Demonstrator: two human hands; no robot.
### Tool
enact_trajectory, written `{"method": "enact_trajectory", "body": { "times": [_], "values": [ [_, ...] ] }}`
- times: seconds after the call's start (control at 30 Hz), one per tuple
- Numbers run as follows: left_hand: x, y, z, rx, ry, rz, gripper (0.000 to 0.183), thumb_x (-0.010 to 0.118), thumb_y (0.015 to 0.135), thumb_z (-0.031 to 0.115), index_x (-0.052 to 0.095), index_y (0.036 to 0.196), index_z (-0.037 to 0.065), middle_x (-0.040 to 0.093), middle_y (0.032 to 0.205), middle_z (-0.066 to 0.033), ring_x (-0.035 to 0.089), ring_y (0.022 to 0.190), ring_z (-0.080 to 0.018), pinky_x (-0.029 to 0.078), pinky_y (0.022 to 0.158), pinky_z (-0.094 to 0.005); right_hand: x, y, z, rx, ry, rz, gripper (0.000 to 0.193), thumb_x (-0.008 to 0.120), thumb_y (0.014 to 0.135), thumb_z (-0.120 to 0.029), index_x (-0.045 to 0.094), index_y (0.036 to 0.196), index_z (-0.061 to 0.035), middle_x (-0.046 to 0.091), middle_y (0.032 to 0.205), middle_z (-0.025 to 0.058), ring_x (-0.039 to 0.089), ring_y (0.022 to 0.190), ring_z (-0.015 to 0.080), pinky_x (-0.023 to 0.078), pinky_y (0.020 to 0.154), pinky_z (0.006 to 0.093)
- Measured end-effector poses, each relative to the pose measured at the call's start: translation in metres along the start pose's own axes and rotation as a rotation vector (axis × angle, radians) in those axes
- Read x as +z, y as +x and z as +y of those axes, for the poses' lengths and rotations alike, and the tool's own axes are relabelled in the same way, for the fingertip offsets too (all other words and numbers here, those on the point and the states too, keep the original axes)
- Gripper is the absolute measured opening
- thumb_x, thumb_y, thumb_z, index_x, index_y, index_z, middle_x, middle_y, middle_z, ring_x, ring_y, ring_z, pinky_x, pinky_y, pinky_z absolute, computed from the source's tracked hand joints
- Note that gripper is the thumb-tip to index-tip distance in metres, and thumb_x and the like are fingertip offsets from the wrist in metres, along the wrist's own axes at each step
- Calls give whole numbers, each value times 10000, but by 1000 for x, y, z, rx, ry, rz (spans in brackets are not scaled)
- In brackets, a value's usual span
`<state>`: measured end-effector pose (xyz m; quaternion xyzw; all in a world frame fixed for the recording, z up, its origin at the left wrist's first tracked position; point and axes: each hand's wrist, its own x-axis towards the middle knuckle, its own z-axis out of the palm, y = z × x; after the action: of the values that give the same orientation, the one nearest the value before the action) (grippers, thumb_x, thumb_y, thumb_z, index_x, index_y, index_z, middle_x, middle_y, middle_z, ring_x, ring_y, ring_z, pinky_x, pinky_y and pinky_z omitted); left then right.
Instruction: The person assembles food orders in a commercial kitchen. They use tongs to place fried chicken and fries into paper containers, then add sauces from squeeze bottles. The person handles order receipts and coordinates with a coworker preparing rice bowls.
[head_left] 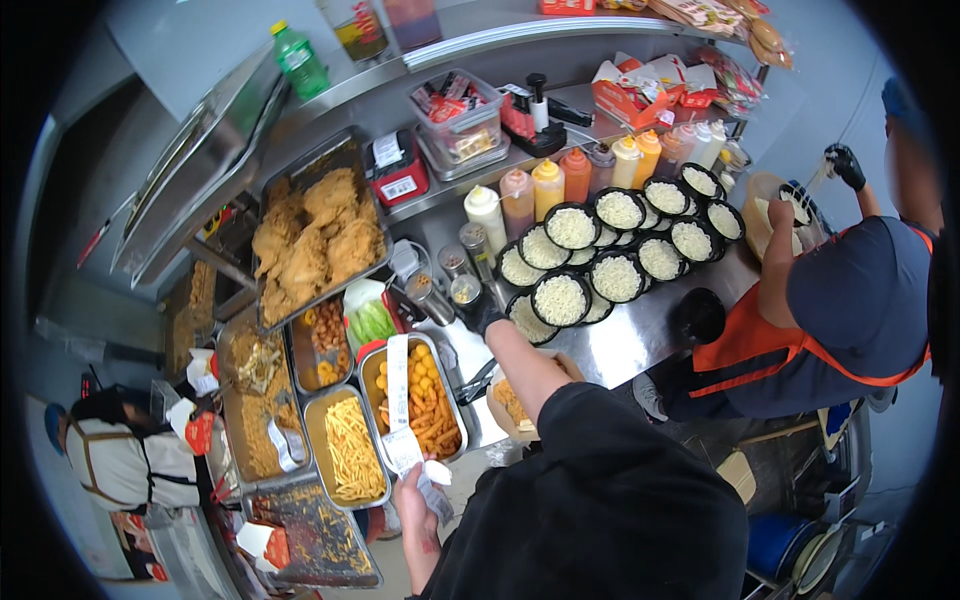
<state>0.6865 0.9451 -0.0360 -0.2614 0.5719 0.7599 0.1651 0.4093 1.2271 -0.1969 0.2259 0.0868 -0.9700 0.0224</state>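
My left hand (413,505), bare, is closed on a long white paper receipt (398,400), which curls up over the trays in front of it. My right hand (486,314), in a black glove, reaches across the steel counter and is closed around a metal seasoning shaker (466,290); its fingers are partly hidden. More shakers (430,300) stand beside it. Under my right forearm is a paper bowl (512,405) with golden food in it, next to black tongs (474,382). Close to my left hand are a tray of fries (352,450) and a tray of fried balls and twisted fries (432,400).
Several black bowls of shredded white food (570,227) cover the counter, some stacked, with sauce bottles (548,188) behind. Fried chicken (318,235) fills a far-left tray. A co-worker in an orange apron (770,330) works at right; another person (130,460) is at left.
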Motion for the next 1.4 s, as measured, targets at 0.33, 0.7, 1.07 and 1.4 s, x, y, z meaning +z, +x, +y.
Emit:
{"method": "enact_trajectory", "body": {
  "times": [0.33, 0.7, 1.07, 1.4],
  "values": [
    [32, 9, -9, -51, 24, 76, 284, 565, 913, 166, 618, 1136, -2, 701, 1039, -114, 650, 778, -186, 483, 628, -313, -9, -112, -92, -363, -1376, 310, 470, 730, 839, -211, 582, 1230, 4, 633, 1185, 221, 635, 1041, 342, 511, 884, 408],
    [94, 17, -23, -73, 128, 145, 284, 547, 916, 221, 637, 1100, 23, 692, 953, -87, 657, 776, -212, 500, 661, -339, 46, -20, -453, -1090, -1644, 772, 368, 637, 916, -271, 600, 1144, 15, 663, 1113, 178, 619, 1049, 311, 497, 905, 391],
    [156, 7, -2, 6, 92, 188, 258, 529, 931, 178, 649, 1085, 9, 691, 988, -91, 647, 824, -196, 501, 726, -342, 83, 34, -493, -765, -1773, 827, 413, 631, 915, -283, 566, 1200, 9, 623, 1190, 176, 589, 1109, 322, 489, 941, 420],
    [152, -1, 0, 28, 38, 174, 258, 547, 930, 178, 646, 1091, 2, 694, 1008, -101, 648, 834, -199, 517, 738, -358, 98, 41, -490, -899, -1258, 664, 458, 626, 914, -293, 536, 1251, 3, 587, 1259, 174, 562, 1162, 332, 482, 975, 447]
  ]
}}
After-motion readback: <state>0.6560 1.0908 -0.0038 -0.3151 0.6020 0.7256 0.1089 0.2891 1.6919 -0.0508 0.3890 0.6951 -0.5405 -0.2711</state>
